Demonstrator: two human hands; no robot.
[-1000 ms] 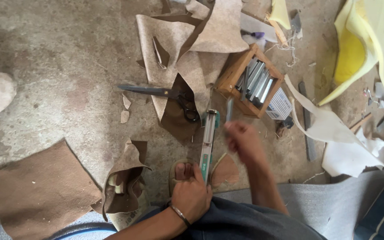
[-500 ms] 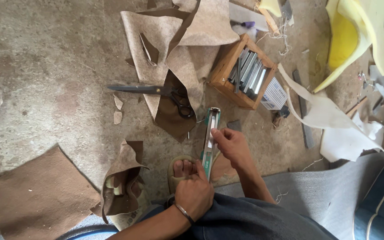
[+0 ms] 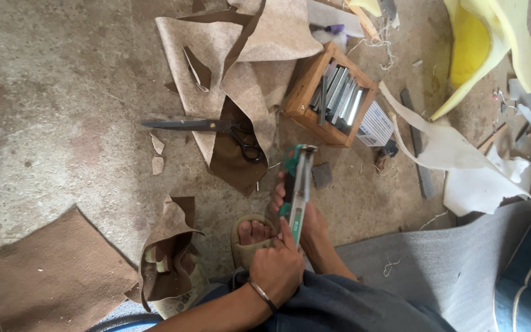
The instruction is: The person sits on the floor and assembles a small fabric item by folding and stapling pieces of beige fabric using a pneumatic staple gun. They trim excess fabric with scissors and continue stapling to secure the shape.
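Two hands were on one tool, and both were wrapped tight around it. The staple gun [image 3: 297,187], a long green and silver thing, stood nearly on end above the person's lap, its head pointing away toward the wooden box [image 3: 333,95]. The left hand [image 3: 278,267], a thin bangle at its wrist, was closed around the lower end, thumb pressed up along the green body, which looked like the grip that kept the tool from twisting. The right hand [image 3: 299,212] was curled round the middle from behind, fingers showing on the left side of the shaft; what it was working there I could not tell, since the tool hid the palm.

Just beside the hands, a sandalled foot [image 3: 254,237] rested on the concrete floor [image 3: 62,92], and dark trousers filled the bottom of the view, so the tool sat close in where both arms could brace against the body.

The box lay within easy reach ahead, packed with silver strips of staples stood on edge. Black scissors [image 3: 207,130] lay flat to the left, their handles resting on a sheet of brown fabric [image 3: 241,67] with a ragged cut edge. More brown offcuts sat bottom left, grey cloth spread to the right, and yellow foam [image 3: 480,46] lay at the top right, well apart.
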